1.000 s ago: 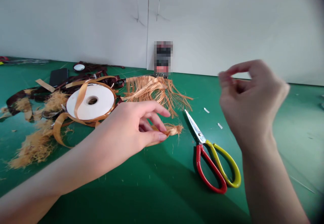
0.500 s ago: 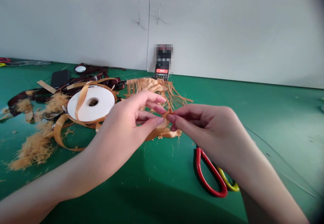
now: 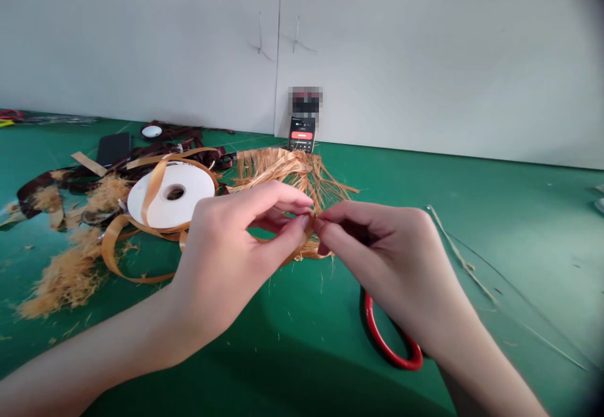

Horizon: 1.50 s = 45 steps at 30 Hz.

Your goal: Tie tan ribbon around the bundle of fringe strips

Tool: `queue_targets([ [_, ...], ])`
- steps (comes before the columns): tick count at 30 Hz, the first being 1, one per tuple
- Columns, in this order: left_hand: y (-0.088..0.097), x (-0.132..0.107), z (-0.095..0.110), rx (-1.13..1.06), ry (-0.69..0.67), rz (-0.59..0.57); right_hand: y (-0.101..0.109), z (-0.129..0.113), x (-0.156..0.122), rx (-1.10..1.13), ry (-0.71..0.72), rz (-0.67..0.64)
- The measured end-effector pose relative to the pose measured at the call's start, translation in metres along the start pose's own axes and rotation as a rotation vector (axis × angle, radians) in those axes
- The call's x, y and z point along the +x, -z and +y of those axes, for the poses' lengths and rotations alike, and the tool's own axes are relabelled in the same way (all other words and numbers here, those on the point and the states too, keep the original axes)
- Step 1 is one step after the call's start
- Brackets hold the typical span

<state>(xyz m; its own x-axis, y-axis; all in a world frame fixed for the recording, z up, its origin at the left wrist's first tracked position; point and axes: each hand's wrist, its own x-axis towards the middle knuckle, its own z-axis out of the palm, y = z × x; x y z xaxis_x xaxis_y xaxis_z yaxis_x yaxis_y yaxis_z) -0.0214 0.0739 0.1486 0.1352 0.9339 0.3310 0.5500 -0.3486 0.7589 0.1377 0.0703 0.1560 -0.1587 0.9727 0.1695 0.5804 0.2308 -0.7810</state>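
Note:
My left hand (image 3: 250,234) and my right hand (image 3: 377,247) meet fingertip to fingertip over the middle of the table. Between both pinches is a tan ribbon (image 3: 309,222), mostly covered by my fingers. Just behind them lies a bundle of frayed tan ribbon (image 3: 274,165), its loose threads fanned out. A white spool (image 3: 146,200) wound with tan ribbon rests left of my left hand, with a loop of ribbon (image 3: 111,241) curling off it. Red-handled scissors (image 3: 370,326) lie partly under my right hand and wrist.
Fluffy tan fibre scraps (image 3: 61,282) and dark brown ribbon (image 3: 61,181) cover the left side of the green table. A dark flat object (image 3: 114,148) lies behind them. One phone (image 3: 302,135) leans against the grey wall. Thin cord (image 3: 465,263) lies at right.
Both hands have drawn closer together, hiding more of the ribbon. My right forearm now covers the yellow part of the scissors, and the cord at right has come into view.

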Motion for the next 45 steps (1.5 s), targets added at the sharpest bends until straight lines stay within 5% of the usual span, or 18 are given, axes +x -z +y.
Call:
queue_targets([
  [11,0.006,0.005,-0.001,-0.274,0.174,-0.012,-0.007,-0.002,-0.007,0.056,-0.011,0.250],
  [20,0.003,0.003,-0.008,-0.479,0.146,-0.001,0.007,-0.005,0.000,0.377,-0.152,0.014],
  [37,-0.001,0.010,-0.001,-0.244,0.184,-0.049,0.003,0.005,0.003,0.183,-0.123,0.065],
  [45,-0.001,0.001,-0.004,-0.217,0.006,-0.044,-0.002,-0.001,0.000,0.256,-0.156,0.156],
])
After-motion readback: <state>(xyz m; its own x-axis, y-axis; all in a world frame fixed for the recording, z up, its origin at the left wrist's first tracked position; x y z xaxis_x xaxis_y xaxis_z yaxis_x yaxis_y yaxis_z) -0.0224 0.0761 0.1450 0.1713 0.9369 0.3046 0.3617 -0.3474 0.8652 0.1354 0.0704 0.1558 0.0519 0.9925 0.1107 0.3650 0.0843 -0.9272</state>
